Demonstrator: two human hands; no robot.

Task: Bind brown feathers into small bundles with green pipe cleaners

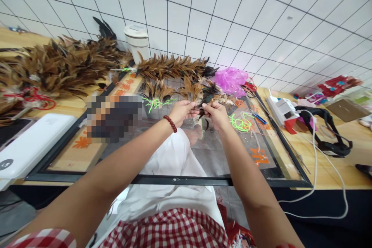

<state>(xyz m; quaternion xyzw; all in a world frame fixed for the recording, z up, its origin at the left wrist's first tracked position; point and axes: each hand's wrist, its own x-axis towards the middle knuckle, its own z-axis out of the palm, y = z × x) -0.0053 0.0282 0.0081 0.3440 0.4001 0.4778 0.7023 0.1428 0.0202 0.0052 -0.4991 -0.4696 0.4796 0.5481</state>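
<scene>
Left hand [181, 111] and right hand [216, 115] both pinch quill ends of 1 small brown-and-black feather tuft [200, 95], held over glass-covered wooden counter [308, 159]; likely mid-bunching, next move needs quills kept aligned.

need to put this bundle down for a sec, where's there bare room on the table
Freest: the glass pane by its front frame, right of the right hand, and its left end beside the white box. Crowded: the back, behind the feather bundle, with feather dusters, pink mesh and green ties; a cable crosses the wooden table at right.
</scene>
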